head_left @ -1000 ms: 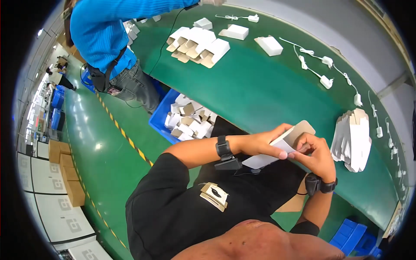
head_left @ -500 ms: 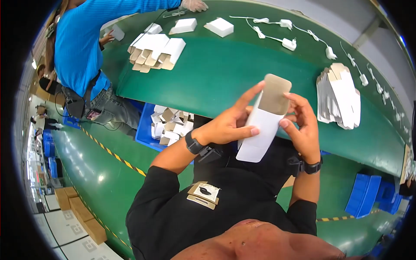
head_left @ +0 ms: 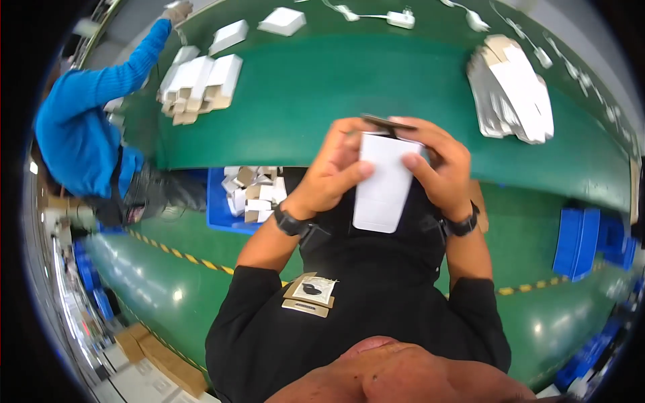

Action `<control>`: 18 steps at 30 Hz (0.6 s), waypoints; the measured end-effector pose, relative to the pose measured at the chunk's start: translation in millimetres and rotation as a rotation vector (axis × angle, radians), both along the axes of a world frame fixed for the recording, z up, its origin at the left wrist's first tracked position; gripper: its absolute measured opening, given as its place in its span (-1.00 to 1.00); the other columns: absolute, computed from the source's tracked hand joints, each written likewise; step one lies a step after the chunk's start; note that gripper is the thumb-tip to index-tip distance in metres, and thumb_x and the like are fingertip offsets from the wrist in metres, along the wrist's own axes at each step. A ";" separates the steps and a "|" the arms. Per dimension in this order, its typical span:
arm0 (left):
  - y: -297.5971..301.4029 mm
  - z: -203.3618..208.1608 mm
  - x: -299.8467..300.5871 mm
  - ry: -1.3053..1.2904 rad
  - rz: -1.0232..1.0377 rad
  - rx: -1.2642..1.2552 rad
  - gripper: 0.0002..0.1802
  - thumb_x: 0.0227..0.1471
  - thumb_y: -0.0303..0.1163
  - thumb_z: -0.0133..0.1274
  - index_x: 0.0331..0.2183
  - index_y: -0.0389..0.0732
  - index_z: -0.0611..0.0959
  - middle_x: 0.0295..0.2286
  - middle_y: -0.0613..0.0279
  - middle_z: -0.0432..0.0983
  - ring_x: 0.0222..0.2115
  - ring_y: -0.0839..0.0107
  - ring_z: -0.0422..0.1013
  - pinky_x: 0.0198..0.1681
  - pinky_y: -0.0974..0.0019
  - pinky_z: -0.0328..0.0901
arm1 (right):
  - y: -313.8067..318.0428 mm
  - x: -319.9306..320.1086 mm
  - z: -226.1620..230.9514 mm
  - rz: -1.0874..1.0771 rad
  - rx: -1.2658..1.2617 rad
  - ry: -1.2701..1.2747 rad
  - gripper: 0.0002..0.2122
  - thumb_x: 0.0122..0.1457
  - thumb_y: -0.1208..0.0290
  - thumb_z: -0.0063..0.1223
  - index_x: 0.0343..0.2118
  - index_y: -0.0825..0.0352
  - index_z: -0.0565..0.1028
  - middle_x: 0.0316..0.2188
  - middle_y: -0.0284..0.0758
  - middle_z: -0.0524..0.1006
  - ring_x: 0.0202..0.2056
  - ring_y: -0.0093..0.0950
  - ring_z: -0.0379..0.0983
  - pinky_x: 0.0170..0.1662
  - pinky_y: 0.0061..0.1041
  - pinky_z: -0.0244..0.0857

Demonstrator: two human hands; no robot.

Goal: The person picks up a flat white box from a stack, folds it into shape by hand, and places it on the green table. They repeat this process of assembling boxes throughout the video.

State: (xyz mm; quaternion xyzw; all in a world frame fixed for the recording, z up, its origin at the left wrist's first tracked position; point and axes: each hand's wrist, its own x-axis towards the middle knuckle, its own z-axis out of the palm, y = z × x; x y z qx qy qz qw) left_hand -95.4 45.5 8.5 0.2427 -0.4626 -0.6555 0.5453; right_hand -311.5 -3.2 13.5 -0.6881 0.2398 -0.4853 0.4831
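Note:
In front of my body a white cardboard box point(head_left: 383, 191) is held between both hands, tilted with its plain face toward me. My left hand point(head_left: 339, 164) grips its left edge, thumb on the face and fingers behind. From the other side my right hand point(head_left: 440, 161) grips it the same way, thumb near the upper right corner. The box's end flap point(head_left: 388, 123) appears as a dark narrow strip at the top, between the fingertips of both hands. Most fingers behind the box are hidden, and the hands are slightly blurred.
A stack of flattened white boxes point(head_left: 514, 94) lies on the green table point(head_left: 322, 87) at right. Formed boxes point(head_left: 195, 84) sit at left; white chargers point(head_left: 401, 19) line the far side. A blue bin point(head_left: 215, 205) holds white-and-brown cartons. A co-worker in a blue sleeve point(head_left: 101, 87) stands left.
The box's end flap has tipped from standing open to nearly edge-on at the top. Both hands have moved to the box's upper end. The view has shifted right, and the co-worker's arm has moved.

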 end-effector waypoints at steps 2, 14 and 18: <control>-7.2 -8.6 -1.0 0.073 -0.061 -0.090 -0.46 0.24 -0.43 0.07 0.18 -0.13 0.26 0.08 0.02 0.38 0.10 0.26 0.35 0.16 0.15 0.27 | 0.9 7.4 0.7 -0.164 -0.299 0.096 -0.77 0.20 0.43 0.23 -0.14 0.46 0.60 -0.01 -0.03 0.56 0.04 -0.16 0.52 0.10 -0.28 0.38; -12.8 3.6 34.1 -0.288 -0.046 -0.139 -0.14 0.15 -0.59 0.14 0.33 -0.16 0.04 0.16 -0.05 0.30 0.12 0.21 0.32 0.20 0.15 0.21 | -15.3 23.5 17.7 -0.080 -0.008 0.066 -0.85 0.21 0.55 0.18 -0.19 0.46 0.61 -0.13 -0.09 0.58 -0.04 -0.24 0.55 0.05 -0.34 0.40; -18.1 2.0 29.5 -0.242 -0.063 -0.135 -0.17 0.14 -0.61 0.14 0.33 -0.17 0.11 0.19 -0.05 0.26 0.17 0.20 0.29 0.23 0.13 0.18 | -21.6 19.8 15.4 -0.034 0.149 0.002 -0.86 0.18 0.62 0.18 -0.20 0.45 0.63 -0.16 -0.15 0.57 -0.03 -0.32 0.54 0.04 -0.39 0.41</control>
